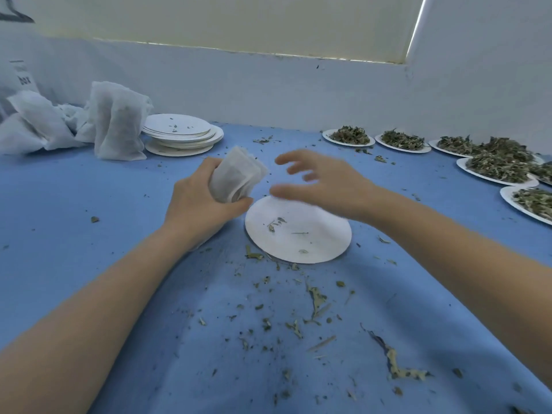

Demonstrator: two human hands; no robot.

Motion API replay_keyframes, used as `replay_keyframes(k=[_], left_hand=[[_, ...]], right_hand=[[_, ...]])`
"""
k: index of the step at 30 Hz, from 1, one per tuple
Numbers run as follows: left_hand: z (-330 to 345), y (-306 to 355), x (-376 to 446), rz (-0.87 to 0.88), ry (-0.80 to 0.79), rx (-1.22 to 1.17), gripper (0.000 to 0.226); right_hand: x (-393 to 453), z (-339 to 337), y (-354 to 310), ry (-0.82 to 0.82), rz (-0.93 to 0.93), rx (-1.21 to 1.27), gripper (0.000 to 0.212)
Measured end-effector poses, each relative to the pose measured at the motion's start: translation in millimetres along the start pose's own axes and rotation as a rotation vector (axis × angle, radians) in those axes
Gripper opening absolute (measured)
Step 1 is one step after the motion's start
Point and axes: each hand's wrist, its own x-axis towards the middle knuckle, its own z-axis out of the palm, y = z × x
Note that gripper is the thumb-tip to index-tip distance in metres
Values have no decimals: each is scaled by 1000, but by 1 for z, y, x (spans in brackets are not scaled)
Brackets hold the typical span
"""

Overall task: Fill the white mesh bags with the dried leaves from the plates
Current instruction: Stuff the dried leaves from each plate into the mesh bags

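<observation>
A blue cloth [89, 204] covers the table from 9 o'clock round to 3 o'clock. Behind it, at 12 o'clock, runs a pale bluish-white wall [268, 91], and above that a cream blind [239, 22]. At 1 o'clock a thin strip of daylight [416, 28] shows along the blind's edge, beside a white side wall [493, 70].

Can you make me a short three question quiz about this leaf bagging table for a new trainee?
1. True or false: the left hand grips a white mesh bag.
2. The plate under the right hand is: A) heaped with leaves, B) nearly empty, C) upside down on the stack.
3. Fill in: the stack of used plates sits on the ___ side of the table, beside the filled bags.

Key: 1 true; 2 B; 3 left.
</observation>
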Motion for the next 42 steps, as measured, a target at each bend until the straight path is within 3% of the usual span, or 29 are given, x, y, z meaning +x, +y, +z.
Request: replay_keyframes(k=[2, 5, 16, 22, 26, 28, 31, 34, 38, 42], left_hand=[[0, -3, -2, -6, -9, 14, 49], [0, -3, -7, -20, -26, 67, 51], [-21, 8, -14, -231, 77, 21, 43], [-68, -1, 29, -303, 215, 26, 44], [-92, -28, 78, -397, 227, -118, 71], [-96, -46, 104, -491, 273, -128, 71], [-92, -83, 139, -573, 292, -20, 60], [-89, -117, 164, -594, 261, 57, 72], [-88, -157, 188, -557, 212, 75, 77], [-84, -170, 197, -522, 226, 122, 66]], right_hand=[[-12, 13, 12, -157, 199, -153, 114], [-22, 29, 26, -236, 340, -244, 146], [-12, 44, 2, -39, 307, -105, 153], [64, 46, -47, 15, 168, 10, 136], [136, 57, -69, 101, 133, 26, 119], [177, 65, -75, 110, 143, 33, 114], [235, 83, -74, 93, 160, 4, 115], [284, 102, -69, 114, 212, 20, 115], [325, 126, -64, 47, 269, 49, 130], [338, 139, -68, 85, 235, -111, 144]])
